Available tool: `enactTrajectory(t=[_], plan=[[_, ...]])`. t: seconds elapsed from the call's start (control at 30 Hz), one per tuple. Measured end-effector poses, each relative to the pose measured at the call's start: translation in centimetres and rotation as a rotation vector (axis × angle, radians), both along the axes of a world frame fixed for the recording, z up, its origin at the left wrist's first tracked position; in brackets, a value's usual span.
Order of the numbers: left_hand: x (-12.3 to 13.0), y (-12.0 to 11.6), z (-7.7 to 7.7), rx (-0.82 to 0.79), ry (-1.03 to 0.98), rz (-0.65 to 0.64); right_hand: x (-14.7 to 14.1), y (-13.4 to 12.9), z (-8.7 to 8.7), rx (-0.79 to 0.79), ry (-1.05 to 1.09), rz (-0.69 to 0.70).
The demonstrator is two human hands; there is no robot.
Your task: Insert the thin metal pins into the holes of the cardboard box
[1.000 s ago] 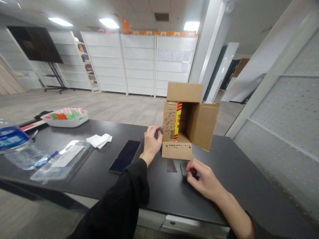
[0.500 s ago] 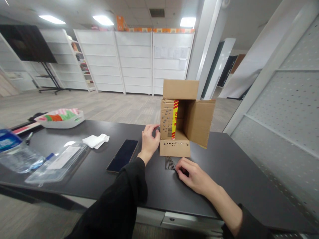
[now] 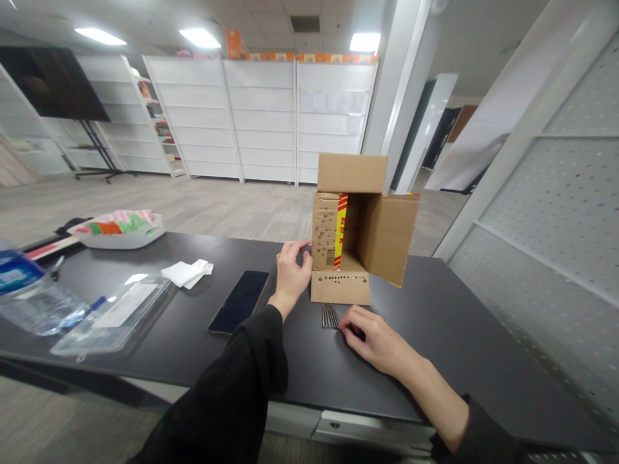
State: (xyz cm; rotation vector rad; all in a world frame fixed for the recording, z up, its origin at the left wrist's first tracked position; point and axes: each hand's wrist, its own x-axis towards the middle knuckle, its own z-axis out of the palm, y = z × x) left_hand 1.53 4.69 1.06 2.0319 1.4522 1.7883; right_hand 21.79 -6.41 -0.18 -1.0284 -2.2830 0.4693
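A cardboard box (image 3: 391, 238) stands on the dark table with its flaps spread and its opening facing me. The left flap has several grey round dots and a red-and-yellow tape strip; the lower flap has a row of dark dots. My left hand (image 3: 293, 270) is beside the box's left side, thumb and forefinger apart and the fingertips at its edge. Several thin metal nails (image 3: 329, 316) lie fanned out before the lower flap. My right hand (image 3: 365, 332) rests on the table at their right end, thumb and forefinger pinched together on a nail, mostly hidden by the fingers.
Left of my left hand lies a black phone (image 3: 240, 301). Farther left are a folded white tissue (image 3: 187, 274), a clear plastic case (image 3: 116, 319), a water bottle (image 3: 36, 296) and a white basket (image 3: 120, 238) with colourful contents. A perforated panel (image 3: 556, 238) borders the right.
Both hands keep nearly the same pose, with the right fingertips shifted very slightly left along the nails. The whole view has moved a touch; the box and the nails look unchanged.
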Motion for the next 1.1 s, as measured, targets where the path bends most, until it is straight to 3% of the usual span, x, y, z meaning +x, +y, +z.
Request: enactTrajectory(t=[0.43, 0.6, 0.77, 0.93, 1.1], plan=[[0.0, 0.1, -0.1, -0.005, 0.002, 0.004, 0.3, 0.1, 0.0, 0.006, 0.012, -0.026], [-0.1, 0.1, -0.2, -0.001, -0.002, 0.003, 1.4, 1.0, -0.1, 0.051, 0.067, -0.118], [0.0, 0.1, -0.1, -0.004, -0.002, 0.001, 2.2, 2.8, 1.1, 0.153, 0.075, -0.239], [0.0, 0.1, -0.1, -0.002, -0.009, 0.002, 1.7, 5.0, 2.4, 0.2, 0.079, -0.426], [0.0, 0.1, 0.0, -0.012, -0.01, 0.001, 0.8, 6.4, 2.4, 0.189, 0.143, -0.531]])
